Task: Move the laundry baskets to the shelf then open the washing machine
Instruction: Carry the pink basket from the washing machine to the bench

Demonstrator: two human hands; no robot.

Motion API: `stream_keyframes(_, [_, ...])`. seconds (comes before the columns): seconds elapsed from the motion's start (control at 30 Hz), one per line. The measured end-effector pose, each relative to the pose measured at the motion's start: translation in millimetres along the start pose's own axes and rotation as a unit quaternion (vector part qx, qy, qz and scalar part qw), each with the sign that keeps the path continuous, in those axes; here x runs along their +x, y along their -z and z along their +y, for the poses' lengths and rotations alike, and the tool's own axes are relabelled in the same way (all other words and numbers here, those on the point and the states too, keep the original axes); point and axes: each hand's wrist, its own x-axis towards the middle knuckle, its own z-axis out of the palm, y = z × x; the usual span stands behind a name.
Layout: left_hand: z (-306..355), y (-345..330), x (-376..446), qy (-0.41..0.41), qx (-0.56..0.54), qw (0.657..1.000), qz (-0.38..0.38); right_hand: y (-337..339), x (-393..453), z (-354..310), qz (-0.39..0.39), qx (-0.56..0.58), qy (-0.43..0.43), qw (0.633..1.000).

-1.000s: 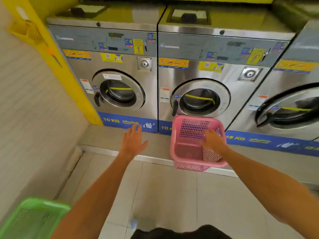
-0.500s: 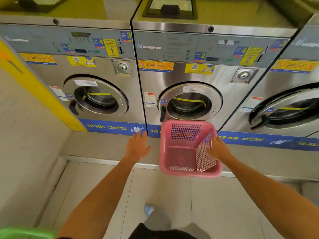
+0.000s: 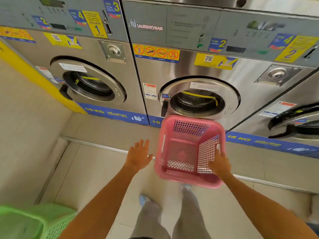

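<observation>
Pale tiled floor carries a green basket, lower left.

Both bare arms reach forward and down toward the pink basket. The right hand grips the basket's right-hand rim, fingers curled over the edge near the handle slot and thumb lying against the mesh wall inside. The left hand hovers just left of the basket, palm down, fingers spread and empty, not touching it. Below the basket, both legs stand in grey trousers.
</observation>
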Motion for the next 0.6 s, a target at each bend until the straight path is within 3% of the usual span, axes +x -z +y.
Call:
stream_keyframes(0.17, [25, -43, 42, 0.042, -0.068, 0.996, -0.026, -15, 68, 35, 0.029, 0.0, -0.047, 0.999])
stream_keyframes(0.37, [52, -108, 102, 0.118, -0.17, 0.978, -0.012, -57, 145, 76, 0.049, -0.053, 0.007, 0.997])
stream_keyframes(0.6, [57, -182, 156, 0.142, -0.249, 0.957, 0.043, -82, 174, 86, 0.13, 0.075, 0.072, 0.986])
